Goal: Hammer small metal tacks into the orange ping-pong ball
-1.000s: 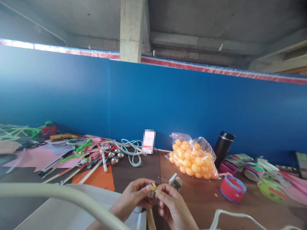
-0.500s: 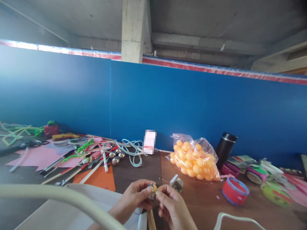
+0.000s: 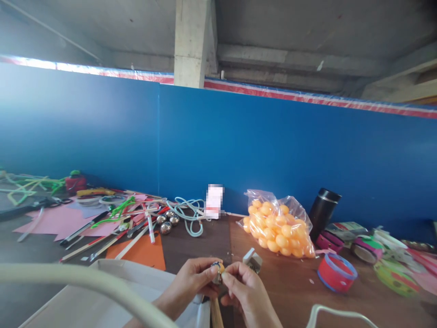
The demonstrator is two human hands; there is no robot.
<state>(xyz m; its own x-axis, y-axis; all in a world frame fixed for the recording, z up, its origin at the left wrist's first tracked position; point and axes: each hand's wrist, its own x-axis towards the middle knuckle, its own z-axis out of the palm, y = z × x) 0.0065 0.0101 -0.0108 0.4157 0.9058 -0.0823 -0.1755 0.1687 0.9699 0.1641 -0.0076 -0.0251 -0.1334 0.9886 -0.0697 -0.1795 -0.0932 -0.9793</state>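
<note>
My left hand (image 3: 191, 282) and my right hand (image 3: 243, 290) meet low in the middle of the view, fingers pinched together on one small orange ball (image 3: 219, 268) with a dark, metallic bit on its top. A wooden stick (image 3: 215, 315) runs down from under the ball between my hands. Just behind my right hand stands a small open box (image 3: 252, 259) on the brown table (image 3: 293, 291). A clear bag of orange balls (image 3: 278, 228) lies farther back.
Near the blue wall (image 3: 273, 150) stands a black flask (image 3: 322, 210). Tape rolls (image 3: 336, 272) lie to the right. Pink and orange paper (image 3: 141, 253), sticks, metal balls (image 3: 166, 222) and a pale cord (image 3: 189, 214) litter the left. A white bag with a handle (image 3: 85, 282) sits near me.
The view has shifted slightly to the left. My hands stay pinched together on the ball, with only small finger movement.
</note>
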